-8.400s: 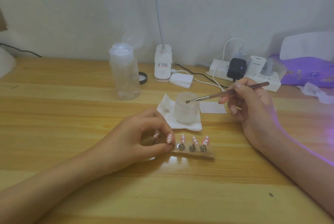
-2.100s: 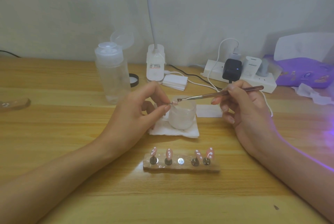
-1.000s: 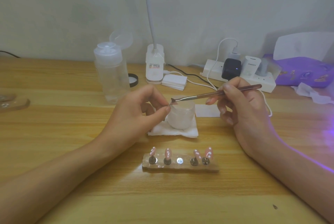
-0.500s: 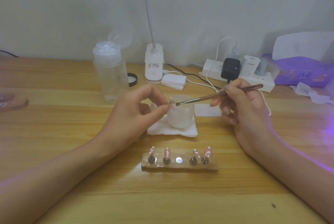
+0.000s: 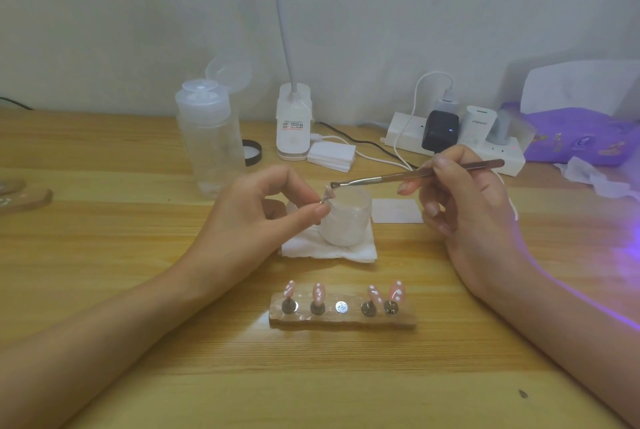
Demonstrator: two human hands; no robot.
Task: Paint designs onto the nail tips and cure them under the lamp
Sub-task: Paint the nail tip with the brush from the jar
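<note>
My left hand (image 5: 256, 217) pinches a small pink nail tip (image 5: 328, 194) on its metal stand, held up in front of a frosted white cup (image 5: 346, 221). My right hand (image 5: 464, 207) grips a thin metal brush (image 5: 412, 175); its tip sits just above the nail tip. A wooden holder (image 5: 343, 319) lies near the table's front, with several pink nail tips with white dots (image 5: 394, 292) standing on it and one bare metal spot (image 5: 341, 307) in the middle. Purple light (image 5: 623, 262) glows at the right edge; the curing lamp itself is out of view.
The cup stands on a white tissue (image 5: 329, 250). Behind are a clear pump bottle (image 5: 209, 144), a white desk lamp base (image 5: 293, 124), a stack of wipes (image 5: 331, 156), a power strip with chargers (image 5: 453, 138) and a purple packet (image 5: 581, 141). Another wooden holder (image 5: 24, 195) lies far left.
Since 8.4 s ago my left hand lifted the middle nail tip off the holder up to the cup. In the last second the brush tip has made small moves over it.
</note>
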